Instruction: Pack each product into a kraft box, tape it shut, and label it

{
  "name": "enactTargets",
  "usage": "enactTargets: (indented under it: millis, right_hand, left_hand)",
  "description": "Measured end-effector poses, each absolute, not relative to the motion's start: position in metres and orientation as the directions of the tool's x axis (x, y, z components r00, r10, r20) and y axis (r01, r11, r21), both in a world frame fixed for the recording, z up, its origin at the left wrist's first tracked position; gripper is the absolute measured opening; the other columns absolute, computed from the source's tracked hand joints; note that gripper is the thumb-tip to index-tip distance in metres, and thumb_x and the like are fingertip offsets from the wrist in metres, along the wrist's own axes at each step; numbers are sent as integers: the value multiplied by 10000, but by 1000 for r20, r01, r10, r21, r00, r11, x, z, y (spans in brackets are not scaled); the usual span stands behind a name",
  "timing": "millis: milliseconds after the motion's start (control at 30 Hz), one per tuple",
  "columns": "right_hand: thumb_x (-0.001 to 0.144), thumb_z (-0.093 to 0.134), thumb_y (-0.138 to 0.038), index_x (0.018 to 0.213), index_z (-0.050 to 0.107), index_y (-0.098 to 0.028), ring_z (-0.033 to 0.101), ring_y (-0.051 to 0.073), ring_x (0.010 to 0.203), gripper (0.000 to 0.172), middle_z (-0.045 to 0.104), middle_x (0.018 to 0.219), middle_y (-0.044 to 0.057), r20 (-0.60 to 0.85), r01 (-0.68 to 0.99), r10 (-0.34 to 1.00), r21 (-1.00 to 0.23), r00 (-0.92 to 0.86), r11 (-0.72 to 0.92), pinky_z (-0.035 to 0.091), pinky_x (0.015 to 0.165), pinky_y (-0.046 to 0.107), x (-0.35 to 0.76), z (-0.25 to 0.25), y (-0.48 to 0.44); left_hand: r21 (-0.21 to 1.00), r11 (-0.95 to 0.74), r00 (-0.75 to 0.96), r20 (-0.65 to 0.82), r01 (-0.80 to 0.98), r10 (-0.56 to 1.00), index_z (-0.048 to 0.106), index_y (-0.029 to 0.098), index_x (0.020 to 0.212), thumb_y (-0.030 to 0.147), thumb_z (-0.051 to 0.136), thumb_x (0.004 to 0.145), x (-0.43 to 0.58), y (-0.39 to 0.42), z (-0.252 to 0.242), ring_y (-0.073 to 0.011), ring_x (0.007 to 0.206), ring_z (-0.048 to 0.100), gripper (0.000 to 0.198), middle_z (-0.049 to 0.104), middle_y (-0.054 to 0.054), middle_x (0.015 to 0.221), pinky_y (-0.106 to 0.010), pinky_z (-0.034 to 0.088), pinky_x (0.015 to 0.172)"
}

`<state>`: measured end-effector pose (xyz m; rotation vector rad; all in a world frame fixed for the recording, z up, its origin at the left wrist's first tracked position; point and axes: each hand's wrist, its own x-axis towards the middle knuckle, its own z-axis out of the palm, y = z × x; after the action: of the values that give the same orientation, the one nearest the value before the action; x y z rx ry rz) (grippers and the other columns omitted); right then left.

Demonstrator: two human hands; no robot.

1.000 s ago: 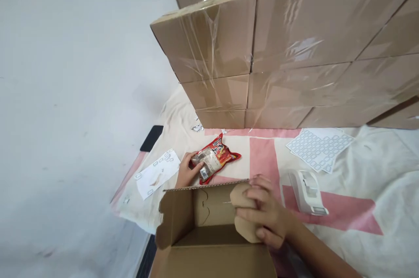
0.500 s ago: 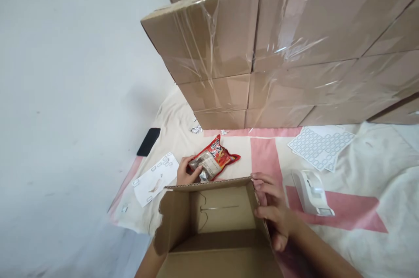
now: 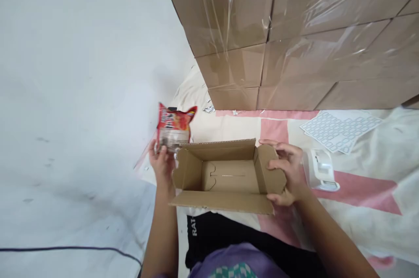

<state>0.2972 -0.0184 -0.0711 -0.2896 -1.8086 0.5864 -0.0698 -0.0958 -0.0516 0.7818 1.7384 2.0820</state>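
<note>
My left hand (image 3: 163, 160) grips a red food packet (image 3: 173, 127) by its lower end and holds it up, left of the cardboard box. The packet is slightly blurred. An open cardboard box (image 3: 229, 204) sits in front of me with its flaps spread and its inside showing bare cardboard with a slotted bottom. My right hand (image 3: 288, 171) is closed around the box's right end, fingers over the right flap and thumb near the front corner.
A stack of taped cardboard boxes (image 3: 235, 66) stands at the back. Printed label sheets (image 3: 338, 129) lie to the right, behind a white tape dispenser (image 3: 321, 171). A white wall (image 3: 81, 73) rises on the left. Foil scraps (image 3: 209, 109) lie near the stack.
The packet has been lifted off the cloth and moved left in my left hand. The box now sits more level, its whole opening in view; my right hand still holds its right side.
</note>
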Motion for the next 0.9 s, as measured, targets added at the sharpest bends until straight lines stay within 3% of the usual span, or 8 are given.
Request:
enactTargets:
  millis: [167,300,367,500,600,667,800,900]
  right_hand:
    - [840,703,-604,1187,568,-269,522,458,1364,500,342,1263,107,821,-110,460,-520,-337,847,490,1078,667,294,-71,-20]
    - [831,719,-610,1187,554,-280,515,457,1369,512,333,1270,102,815,-108,471,-530,-338,841,494,1069,644,292,-77,-19]
    - [812,728,-622,1184,555,-280,518,450,1345,534,348,1269,106,817,-71,487,-530,-308,845,492,1056,636,293,-82,-20]
    - [774,738,-647,1170,575,-274,532,406,1249,568,397,1268,118,828,35,503,-511,-247,859,487,1018,616,295,-92,-28]
    - [800,700,-653,1189,559,-289,553,371,1193,551,437,1244,112,818,10,536,-546,-211,838,498,969,587,293,-98,-36]
    - [817,683,-640,1199,547,-296,564,363,1178,532,461,1225,106,808,-14,561,-572,-180,820,503,943,571,291,-102,-39]
    - [805,683,-641,1188,534,-282,566,372,1171,545,479,1216,112,801,13,580,-585,-146,811,497,937,581,289,-110,-40]
    - [804,665,-671,1174,527,-278,573,360,1114,557,497,1138,101,793,15,594,-598,-137,801,511,891,566,288,-114,-39]
  left_hand:
    - [739,-565,-717,611,366,335,694,272,1080,250,928,635,-75,-146,24,-124,973,649,503,666,29,1009,-292,570,929]
    - [496,-650,-289,867,576,405,764,275,1057,95,831,766,-47,-170,64,-119,857,658,348,605,25,859,-249,584,774]
    - [471,-665,11,811,580,584,746,275,1168,34,737,846,-33,-170,73,-148,920,709,402,613,0,919,-276,608,791]
    - [477,-564,389,419,674,820,702,258,1228,35,548,967,-11,-150,70,-197,1124,715,376,633,-66,1155,-337,611,934]
    - [396,-426,399,153,813,904,690,238,1141,69,455,995,3,-136,59,-184,1031,718,324,643,-70,1241,-335,610,869]
    - [393,-389,389,83,833,917,669,235,1111,81,432,1000,9,-132,55,-175,998,714,303,653,-59,1254,-327,601,852]
    - [500,-431,349,253,751,902,604,225,1095,114,419,1026,11,-131,54,-188,1185,672,227,652,-68,1220,-354,555,1015]
    - [341,-409,364,188,847,912,603,209,1074,105,422,1012,12,-127,48,-248,1291,616,218,640,-103,1340,-452,511,1091]
